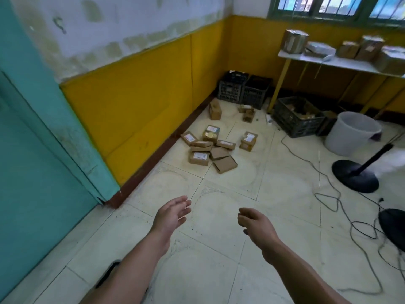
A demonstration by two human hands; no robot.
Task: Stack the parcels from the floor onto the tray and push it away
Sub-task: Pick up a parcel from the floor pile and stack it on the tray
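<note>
My left hand [173, 213] and right hand [255, 222] hang empty, fingers loose. The parcels [211, 148] lie scattered on the floor [219, 249] well ahead, by the yellow wall [142, 95]; neither hand is clearly nearer. No tray in view.

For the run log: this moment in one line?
left hand: open, empty; right hand: open, empty; brown cardboard parcels: scattered on tiled floor by yellow wall; tray: unseen

Your left hand [173, 212]: forearm stretched forward, fingers straight, holding nothing | your right hand [255, 222]: forearm forward, fingers loosely curled, holding nothing
</note>
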